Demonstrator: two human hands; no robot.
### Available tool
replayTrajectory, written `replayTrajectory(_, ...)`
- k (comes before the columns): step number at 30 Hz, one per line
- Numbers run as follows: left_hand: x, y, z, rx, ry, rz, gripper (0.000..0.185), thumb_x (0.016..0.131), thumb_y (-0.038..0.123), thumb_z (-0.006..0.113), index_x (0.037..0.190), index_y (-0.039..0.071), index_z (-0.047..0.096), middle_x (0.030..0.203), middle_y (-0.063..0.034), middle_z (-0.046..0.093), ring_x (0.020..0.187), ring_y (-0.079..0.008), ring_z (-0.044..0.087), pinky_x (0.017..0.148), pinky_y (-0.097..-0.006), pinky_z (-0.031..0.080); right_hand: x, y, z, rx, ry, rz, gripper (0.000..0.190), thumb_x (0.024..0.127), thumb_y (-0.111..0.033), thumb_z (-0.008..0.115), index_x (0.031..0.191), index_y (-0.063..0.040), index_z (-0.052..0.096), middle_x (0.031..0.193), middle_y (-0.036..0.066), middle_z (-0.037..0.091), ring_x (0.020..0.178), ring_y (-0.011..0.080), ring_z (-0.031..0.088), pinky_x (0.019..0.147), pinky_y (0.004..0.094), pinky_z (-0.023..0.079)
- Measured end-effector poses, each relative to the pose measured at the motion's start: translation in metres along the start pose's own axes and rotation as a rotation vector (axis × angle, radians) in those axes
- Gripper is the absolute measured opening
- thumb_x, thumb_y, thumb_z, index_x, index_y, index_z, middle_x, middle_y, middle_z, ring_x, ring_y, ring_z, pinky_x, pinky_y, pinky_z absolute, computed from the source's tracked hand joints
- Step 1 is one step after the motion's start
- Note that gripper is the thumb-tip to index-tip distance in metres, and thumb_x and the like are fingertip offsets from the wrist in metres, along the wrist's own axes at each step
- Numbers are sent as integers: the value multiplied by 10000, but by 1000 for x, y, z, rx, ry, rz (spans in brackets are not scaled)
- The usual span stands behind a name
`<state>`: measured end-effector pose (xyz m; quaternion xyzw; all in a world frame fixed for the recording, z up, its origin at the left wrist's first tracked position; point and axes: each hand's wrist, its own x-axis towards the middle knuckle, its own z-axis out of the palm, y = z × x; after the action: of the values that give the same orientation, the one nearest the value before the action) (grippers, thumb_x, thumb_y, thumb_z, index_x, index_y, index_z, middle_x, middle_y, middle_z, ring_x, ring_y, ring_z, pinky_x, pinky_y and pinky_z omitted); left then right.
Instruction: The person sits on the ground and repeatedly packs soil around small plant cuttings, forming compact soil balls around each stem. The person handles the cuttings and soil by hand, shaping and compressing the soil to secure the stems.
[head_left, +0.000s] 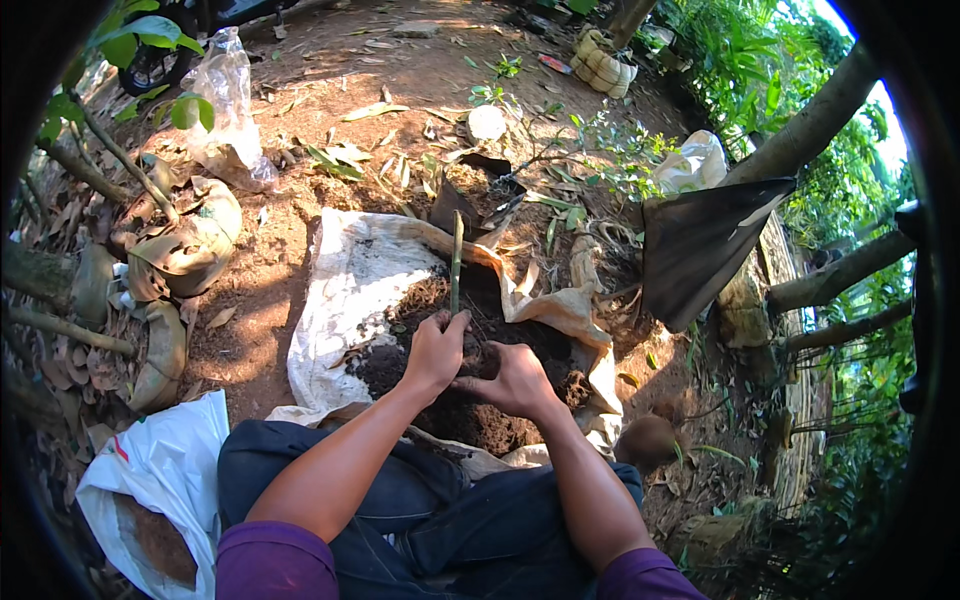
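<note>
My left hand (436, 351) is closed around the lower part of a slender green-brown stem cutting (457, 259), which stands nearly upright above the fingers. Against its base, my right hand (517, 379) cups a clump of dark soil or fibre (480, 361) between thumb and fingers. Both hands are close together over a heap of dark brown soil (480, 424). The heap lies on an opened white woven sack (337, 262) with rolled, soiled edges, just in front of my crossed legs. The lower end of the cutting is hidden by the fingers and the clump.
A white plastic bag (169, 465) holding brown material is by my left knee. A coconut husk (646, 442) lies near my right knee. Beyond are a clear plastic bag (229, 112), a black plastic sheet (701, 240) hanging from a branch, a thorny leafy twig (555, 150) and tree trunks.
</note>
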<state>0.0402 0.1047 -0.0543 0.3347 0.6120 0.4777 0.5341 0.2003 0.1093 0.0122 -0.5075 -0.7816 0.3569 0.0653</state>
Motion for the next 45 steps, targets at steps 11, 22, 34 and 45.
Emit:
replayTrajectory(11,1,9,-5,60,109,49,310,992,281,664,878,-7,655,741,-31,629,697,-121,543,684,-348,464,-2,-7,-5,-118,79,-66,673,746,-551,855,1010,51,710,874,231,740,872,380,734,801,462,570)
replayTrajectory(22,-4,1,5,-139,-50,93,241,940,241,735,888,48,601,743,-19,582,692,-111,544,650,-324,455,1,-5,-3,-153,56,-30,734,755,-580,817,1024,93,698,869,278,719,877,425,718,800,478,567)
replayTrajectory(34,-5,6,6,-287,-74,95,154,939,144,722,898,72,593,763,24,533,670,-69,465,618,-279,405,0,-2,-3,-64,115,-87,656,759,-569,826,956,46,709,856,245,727,847,405,723,785,467,570)
replayTrajectory(45,-5,9,2,-231,-88,134,139,947,158,714,898,61,628,784,28,550,697,-61,469,628,-278,402,-1,-5,-2,-125,130,-95,646,743,-568,835,929,38,715,827,245,717,827,405,718,763,476,566)
